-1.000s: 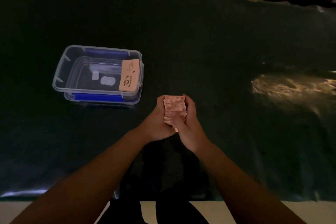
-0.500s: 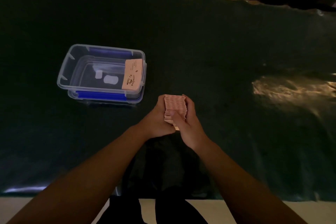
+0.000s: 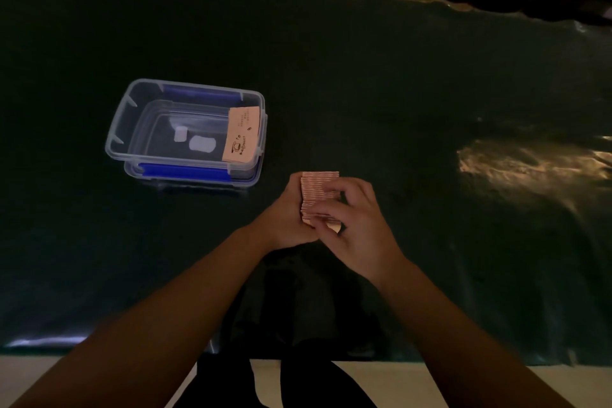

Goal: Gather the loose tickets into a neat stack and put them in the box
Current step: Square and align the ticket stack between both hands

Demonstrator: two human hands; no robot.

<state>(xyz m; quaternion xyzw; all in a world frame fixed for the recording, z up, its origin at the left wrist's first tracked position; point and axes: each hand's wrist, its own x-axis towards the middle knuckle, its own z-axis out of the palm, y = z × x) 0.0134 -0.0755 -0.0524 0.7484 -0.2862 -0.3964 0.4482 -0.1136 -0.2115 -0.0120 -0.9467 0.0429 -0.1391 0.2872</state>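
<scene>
A thick stack of pink tickets [image 3: 319,189] stands on edge between both hands, just above the dark table. My left hand [image 3: 287,219] cups its left side. My right hand [image 3: 356,219] wraps the right side, with fingers laid across the stack's top edges. The clear plastic box [image 3: 119,139] with blue clips sits to the upper left of the hands, open. One pink ticket [image 3: 241,136] leans inside it against the right wall. The stack's lower part is hidden by my fingers.
A dark green cover [image 3: 364,93] spreads over the table, with a bright glare patch [image 3: 530,159] at the right. The table's near edge [image 3: 99,341] runs just below my forearms, with pale floor beyond it. The rippled far edge lies at the top.
My right hand's fingers have spread and slid over the top of the stack. The view has shifted slightly, with the box appearing further right.
</scene>
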